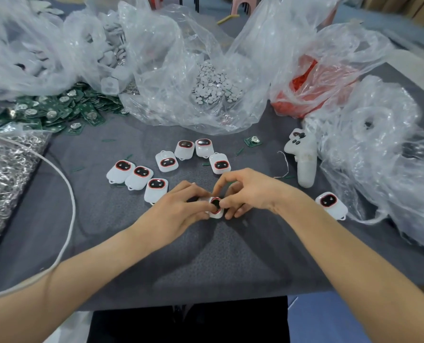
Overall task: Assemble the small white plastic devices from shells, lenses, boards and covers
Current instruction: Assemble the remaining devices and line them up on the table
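Note:
Both hands meet over one small white device (216, 211) with a red-ringed dark lens, held low over the grey table (206, 256). My left hand (178, 209) grips its left side with curled fingers. From the right, my right hand (245, 194) pinches it with thumb and fingers curled above. Much of the device is hidden by fingers. Several white devices (167, 161) with the same lenses lie in an arc beyond the hands. One more device (330, 203) lies at the right. A single green board (252, 141) lies apart.
Green boards (55, 110) are heaped at the back left. Clear bags hold round grey discs (213, 85), red parts (305, 80) and white shells (107, 53). Metal rings (5, 169) fill a bag at left. A white handheld controller (303, 159) and a white cable (70, 194) lie nearby.

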`<state>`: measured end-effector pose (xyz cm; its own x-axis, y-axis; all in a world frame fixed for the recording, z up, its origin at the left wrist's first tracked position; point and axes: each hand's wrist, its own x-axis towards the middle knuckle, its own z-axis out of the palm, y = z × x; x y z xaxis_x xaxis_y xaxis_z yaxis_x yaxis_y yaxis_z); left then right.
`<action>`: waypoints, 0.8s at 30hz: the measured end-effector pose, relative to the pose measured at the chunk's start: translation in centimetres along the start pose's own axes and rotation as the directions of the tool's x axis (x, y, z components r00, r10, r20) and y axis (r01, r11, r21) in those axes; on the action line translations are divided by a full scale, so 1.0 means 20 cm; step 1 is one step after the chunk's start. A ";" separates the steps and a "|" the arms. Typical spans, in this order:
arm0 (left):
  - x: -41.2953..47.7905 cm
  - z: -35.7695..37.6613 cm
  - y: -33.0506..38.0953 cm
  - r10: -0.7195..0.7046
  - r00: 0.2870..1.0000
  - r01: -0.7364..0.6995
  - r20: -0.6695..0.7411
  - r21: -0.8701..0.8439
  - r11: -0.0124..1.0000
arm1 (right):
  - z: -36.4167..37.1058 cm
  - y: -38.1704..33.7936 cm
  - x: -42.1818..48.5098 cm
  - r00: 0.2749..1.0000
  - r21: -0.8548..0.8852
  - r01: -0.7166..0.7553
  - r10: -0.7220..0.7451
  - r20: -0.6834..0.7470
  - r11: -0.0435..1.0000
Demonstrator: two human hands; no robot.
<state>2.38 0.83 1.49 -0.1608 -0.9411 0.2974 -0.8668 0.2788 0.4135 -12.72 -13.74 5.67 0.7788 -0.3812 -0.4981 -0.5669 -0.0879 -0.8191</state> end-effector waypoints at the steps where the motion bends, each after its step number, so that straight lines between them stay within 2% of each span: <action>1: 0.00 0.00 0.00 0.002 1.000 -0.002 -0.005 0.002 1.000 | 0.01 0.01 -0.01 1.000 0.012 0.022 -0.022 -0.016 1.000; 5: 0.00 0.01 0.00 0.018 1.000 -0.017 -0.015 0.034 0.999 | 0.01 0.02 0.00 0.997 -0.059 0.069 -0.070 -0.030 0.996; 8: 0.00 0.01 0.00 0.019 1.000 -0.018 -0.024 0.041 0.999 | 0.01 -0.01 0.01 0.999 -0.100 0.048 -0.048 0.006 0.994; 14: 0.00 0.01 0.01 0.013 0.999 -0.012 -0.038 0.017 1.000 | 0.00 0.03 0.00 0.998 0.038 0.065 -0.065 -0.007 0.997; 19: -0.01 0.02 0.00 -0.041 0.998 0.040 -0.045 -0.019 0.999 | 0.03 0.07 0.00 0.988 0.025 0.133 -0.130 -0.082 0.991; 24: -0.01 0.02 0.00 -0.052 0.998 0.051 -0.047 -0.019 0.999 | 0.03 0.07 0.00 0.987 0.075 0.129 -0.121 -0.106 0.989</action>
<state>2.15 0.94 1.03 -0.0935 -0.9442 0.3159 -0.8647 0.2343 0.4444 -13.36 -13.32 4.26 0.8088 -0.4633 -0.3621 -0.4396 -0.0673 -0.8957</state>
